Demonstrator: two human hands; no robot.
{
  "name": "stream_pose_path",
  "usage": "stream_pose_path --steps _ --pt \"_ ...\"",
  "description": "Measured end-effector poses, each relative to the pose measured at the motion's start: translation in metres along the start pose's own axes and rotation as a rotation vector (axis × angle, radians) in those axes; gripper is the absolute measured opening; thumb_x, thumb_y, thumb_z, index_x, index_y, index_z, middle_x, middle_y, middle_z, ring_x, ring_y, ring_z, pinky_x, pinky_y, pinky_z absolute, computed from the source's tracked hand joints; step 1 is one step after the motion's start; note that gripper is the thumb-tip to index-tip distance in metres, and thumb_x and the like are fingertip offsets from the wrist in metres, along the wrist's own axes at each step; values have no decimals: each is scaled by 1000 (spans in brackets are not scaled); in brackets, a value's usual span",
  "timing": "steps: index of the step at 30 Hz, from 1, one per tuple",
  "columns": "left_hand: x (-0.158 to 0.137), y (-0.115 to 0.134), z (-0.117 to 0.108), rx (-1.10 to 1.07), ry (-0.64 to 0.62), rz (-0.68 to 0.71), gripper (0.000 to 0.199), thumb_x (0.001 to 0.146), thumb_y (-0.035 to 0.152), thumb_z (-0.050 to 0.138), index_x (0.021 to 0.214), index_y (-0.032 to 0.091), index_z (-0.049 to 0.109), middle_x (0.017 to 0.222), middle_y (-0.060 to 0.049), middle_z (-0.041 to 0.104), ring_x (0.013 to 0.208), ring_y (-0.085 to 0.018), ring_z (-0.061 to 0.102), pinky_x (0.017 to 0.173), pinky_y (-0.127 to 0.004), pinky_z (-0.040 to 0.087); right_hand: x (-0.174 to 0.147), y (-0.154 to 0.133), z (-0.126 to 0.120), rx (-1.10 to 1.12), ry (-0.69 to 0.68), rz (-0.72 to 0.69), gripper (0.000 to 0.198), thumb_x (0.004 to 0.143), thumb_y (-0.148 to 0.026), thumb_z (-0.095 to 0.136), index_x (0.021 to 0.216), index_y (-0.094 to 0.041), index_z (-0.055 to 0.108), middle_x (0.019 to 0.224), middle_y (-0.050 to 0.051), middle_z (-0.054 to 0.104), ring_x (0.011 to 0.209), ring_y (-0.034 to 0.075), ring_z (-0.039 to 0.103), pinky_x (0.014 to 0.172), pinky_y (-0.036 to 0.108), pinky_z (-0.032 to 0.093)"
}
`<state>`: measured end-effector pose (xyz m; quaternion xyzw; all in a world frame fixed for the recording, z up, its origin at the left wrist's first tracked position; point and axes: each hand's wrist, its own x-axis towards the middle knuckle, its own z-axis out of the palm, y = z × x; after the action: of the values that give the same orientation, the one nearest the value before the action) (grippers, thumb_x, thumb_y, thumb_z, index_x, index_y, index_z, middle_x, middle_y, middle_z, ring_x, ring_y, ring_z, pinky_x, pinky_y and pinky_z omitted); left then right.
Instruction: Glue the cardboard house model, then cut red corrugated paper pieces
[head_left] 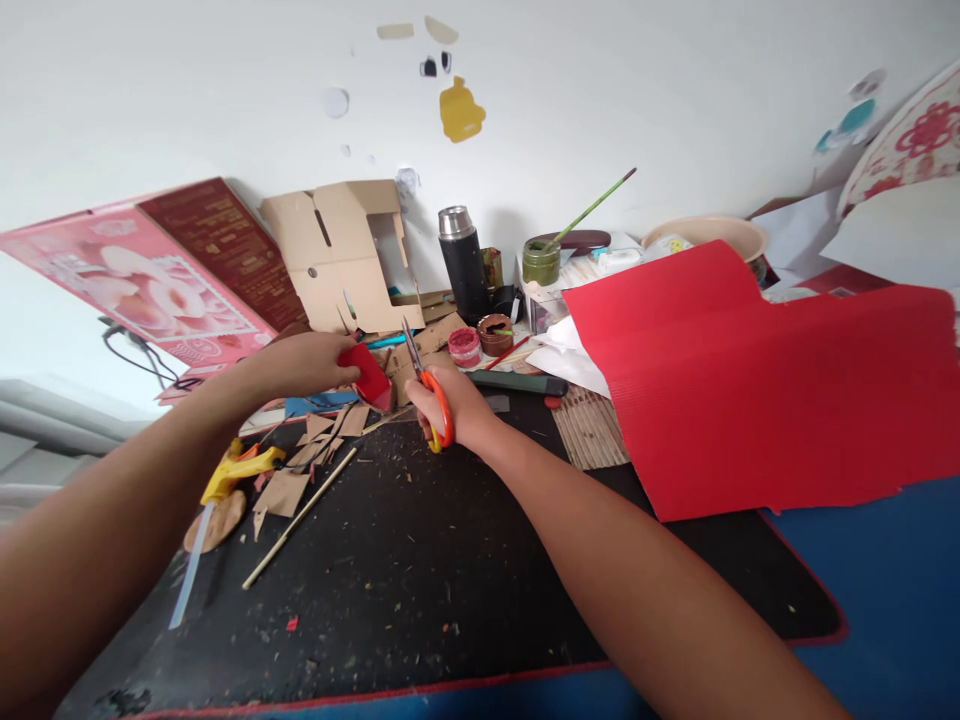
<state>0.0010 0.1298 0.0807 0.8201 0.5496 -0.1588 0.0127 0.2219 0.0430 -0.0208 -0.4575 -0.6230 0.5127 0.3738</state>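
Note:
My left hand [319, 362] is closed on a small red piece of card [369, 378], held above the scraps at the back of the black mat [450, 540]. To its right, my right hand [454, 400] grips a pair of scissors [441, 410] with orange and yellow handles, the blades pointing up and away from me. The blades look almost closed and are apart from the red piece. A large red corrugated sheet [780, 390] with cut edges lies to the right of my right forearm.
A yellow glue gun [240, 470], cardboard scraps [283, 494] and a thin wooden stick [300, 518] lie on the left. Behind my hands stand a black thermos [463, 265], a red paint jar [465, 347], a green paint jar [541, 262] and a cut cardboard box [337, 260].

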Motion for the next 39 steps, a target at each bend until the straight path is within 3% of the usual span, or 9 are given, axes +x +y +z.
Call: stream_pose_path --steps 6,11,22,28,39 --pt "-2 4 -4 20 -32 2 38 83 48 58 103 27 83 99 -14 81 87 -32 73 75 -43 50 1 1 1 17 5 -1 34 110 -29 55 77 -24 47 54 -4 61 43 14 62 43 21 43" --pt "-4 10 -6 50 -50 -32 45 83 48 55 107 21 80 104 -18 79 90 -36 74 77 -44 49 0 0 0 16 9 -1 34 111 -26 52 77 -24 47 54 -4 60 42 14 62 42 21 43" --pt "-4 9 -8 42 -36 -27 44 81 47 57 108 21 82 104 -18 79 90 -36 74 77 -45 50 1 2 1 13 7 -12 33 107 -28 54 76 -24 47 54 -4 62 44 16 65 42 22 45" --pt "-6 7 -8 -9 11 -10 31 80 43 63 96 24 81 82 -12 77 76 -29 70 69 -38 46 3 4 1 -4 3 -8 31 106 -28 52 76 -24 47 54 -3 62 44 15 65 42 21 44" --pt "-7 9 -11 -130 43 -61 20 73 35 72 87 22 77 75 -10 72 70 -29 67 71 -38 42 4 3 2 -29 -6 -4 33 108 -28 51 75 -23 48 55 -2 63 44 14 64 43 21 43"
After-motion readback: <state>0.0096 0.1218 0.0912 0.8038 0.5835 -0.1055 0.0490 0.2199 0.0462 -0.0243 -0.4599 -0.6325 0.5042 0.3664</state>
